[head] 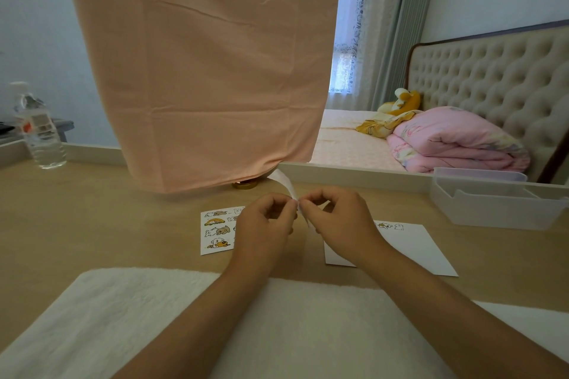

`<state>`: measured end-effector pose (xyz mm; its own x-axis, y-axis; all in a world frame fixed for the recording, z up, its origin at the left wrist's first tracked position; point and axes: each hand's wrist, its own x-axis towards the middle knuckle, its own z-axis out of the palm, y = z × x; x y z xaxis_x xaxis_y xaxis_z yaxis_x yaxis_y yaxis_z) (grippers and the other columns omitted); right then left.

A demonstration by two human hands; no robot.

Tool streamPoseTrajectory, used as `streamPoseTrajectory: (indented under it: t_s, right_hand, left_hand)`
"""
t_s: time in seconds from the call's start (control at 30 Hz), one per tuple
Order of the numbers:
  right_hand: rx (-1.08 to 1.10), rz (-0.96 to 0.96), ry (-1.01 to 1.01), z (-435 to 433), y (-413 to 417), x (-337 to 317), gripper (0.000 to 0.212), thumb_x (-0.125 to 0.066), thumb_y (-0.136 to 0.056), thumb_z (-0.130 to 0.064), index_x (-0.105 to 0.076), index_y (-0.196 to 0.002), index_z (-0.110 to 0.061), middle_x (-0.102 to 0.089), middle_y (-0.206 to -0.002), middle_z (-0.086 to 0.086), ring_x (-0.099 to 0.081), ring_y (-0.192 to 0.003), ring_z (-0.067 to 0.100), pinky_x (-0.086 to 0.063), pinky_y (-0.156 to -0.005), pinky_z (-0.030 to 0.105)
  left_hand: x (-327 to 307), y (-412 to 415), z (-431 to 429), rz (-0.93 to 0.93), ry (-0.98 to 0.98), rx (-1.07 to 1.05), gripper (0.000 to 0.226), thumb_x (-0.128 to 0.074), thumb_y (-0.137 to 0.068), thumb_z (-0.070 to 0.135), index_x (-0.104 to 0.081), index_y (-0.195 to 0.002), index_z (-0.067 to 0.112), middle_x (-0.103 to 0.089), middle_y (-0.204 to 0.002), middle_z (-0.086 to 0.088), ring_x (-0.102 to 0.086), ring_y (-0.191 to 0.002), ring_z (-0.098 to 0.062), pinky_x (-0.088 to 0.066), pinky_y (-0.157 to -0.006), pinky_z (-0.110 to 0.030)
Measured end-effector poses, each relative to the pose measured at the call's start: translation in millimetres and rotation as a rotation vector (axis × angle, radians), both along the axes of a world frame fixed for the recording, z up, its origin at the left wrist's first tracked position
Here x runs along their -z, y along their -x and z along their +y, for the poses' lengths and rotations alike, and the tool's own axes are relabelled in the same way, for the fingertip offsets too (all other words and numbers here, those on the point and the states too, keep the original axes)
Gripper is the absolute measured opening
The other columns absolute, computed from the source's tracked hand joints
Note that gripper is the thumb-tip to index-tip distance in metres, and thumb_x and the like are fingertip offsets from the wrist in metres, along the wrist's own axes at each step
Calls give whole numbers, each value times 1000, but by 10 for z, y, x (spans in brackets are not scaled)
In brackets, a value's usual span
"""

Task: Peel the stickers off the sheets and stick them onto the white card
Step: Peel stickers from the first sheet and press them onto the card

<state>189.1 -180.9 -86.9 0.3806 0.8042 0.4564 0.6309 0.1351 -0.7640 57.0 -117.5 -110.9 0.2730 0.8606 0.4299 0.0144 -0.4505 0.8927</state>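
Observation:
My left hand (264,224) and my right hand (335,221) meet above the table, both pinching a sticker sheet (284,183) held edge-on, its upper part curling up and away. Which sticker is under my fingertips is hidden. A second sticker sheet (215,229) with cartoon animals lies flat left of my left hand. The white card (418,248) lies to the right, partly under my right wrist, with two stickers near its top edge.
A peach cloth (200,71) hangs down to the table behind my hands. A water bottle (38,129) stands far left, a clear plastic bin (492,203) far right. A white towel (184,317) covers the near edge. A bed lies beyond.

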Motion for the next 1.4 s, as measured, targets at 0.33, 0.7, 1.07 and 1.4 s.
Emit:
streamPoseTrajectory:
  t_s: [0.33,0.7,1.07,1.4]
  right_hand:
    - [-14,-139,3,-18,-82,-30,7,-75,-88,-33,-80,-92,-35,-73,-84,-19,-59,-62,4,-55,-64,30]
    - [-75,66,124,-64,-47,-187,9,-73,-90,-24,-78,-84,-21,-74,-78,-7,-66,-57,2,-54,-57,21]
    - [-97,399,240,-92,-23,-246,15,-64,-94,-15,-75,-88,-5,-75,-79,3,-58,-53,13,-45,-48,23]
    - [-13,418,216,-111,-58,-226,12,-66,-92,-15,-74,-88,-8,-75,-81,4,-66,-56,13,-49,-53,26]
  left_hand:
    - [-60,82,41,172,-243,10,19,-62,-95,19,-63,-78,29,-67,-77,13,-65,-79,-3,-55,-67,-32]
    - [-96,106,37,142,-210,-45,18,-62,-92,14,-61,-78,25,-65,-72,11,-64,-73,-2,-47,-57,-18]
    - [-46,4,34,-28,245,14,10,-61,-94,20,-69,-89,19,-74,-90,-4,-74,-86,-22,-59,-79,-57]
    - [-29,56,66,163,134,-132,15,-59,-94,22,-66,-81,24,-72,-84,5,-68,-80,-10,-51,-65,-26]
